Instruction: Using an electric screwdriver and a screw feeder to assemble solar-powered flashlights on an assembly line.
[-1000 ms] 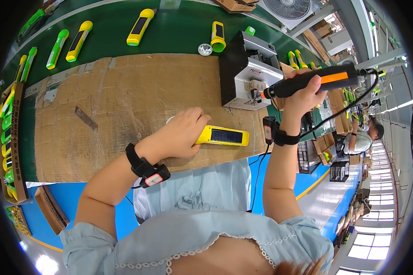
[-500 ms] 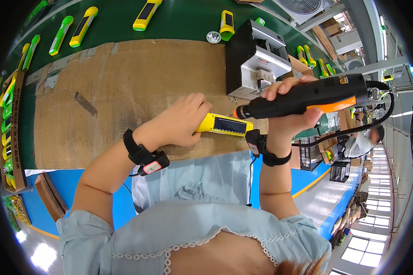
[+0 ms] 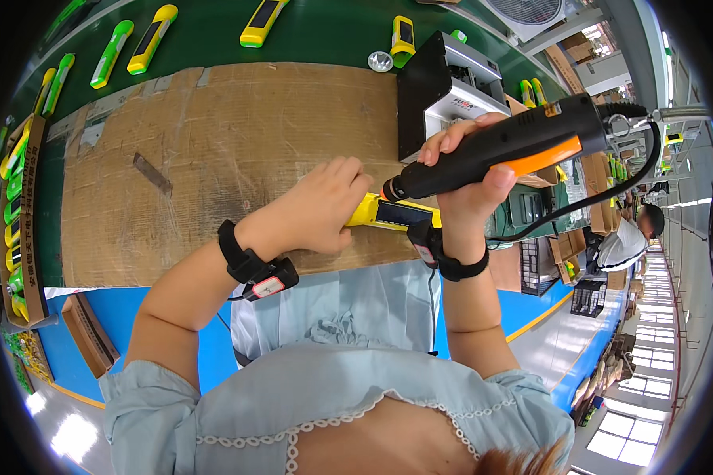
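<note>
My left hand [image 3: 315, 207] is closed round one end of a yellow flashlight [image 3: 371, 210] with a dark panel, pressing it against the cardboard sheet [image 3: 238, 134]. In my right hand [image 3: 471, 186] is a black and orange electric screwdriver [image 3: 499, 154], its cord trailing off to the right. The screwdriver's tip end points left and down, over the flashlight beside my left fingers. Whether its bit touches the flashlight cannot be made out. My right wrist hides the flashlight's far right end.
A black and silver machine [image 3: 451, 95] stands behind my right hand, with a round reflector [image 3: 379, 61] to its left. Several yellow and green flashlights [image 3: 152, 38] lie along the green bench top [image 3: 206, 39]. A cardboard box of flashlights [image 3: 30, 229] sits at the left. Another person [image 3: 627, 241] is far right.
My right hand and the screwdriver have shifted left and slightly up, bringing the tip end nearer my left hand. My left hand keeps its hold on the flashlight.
</note>
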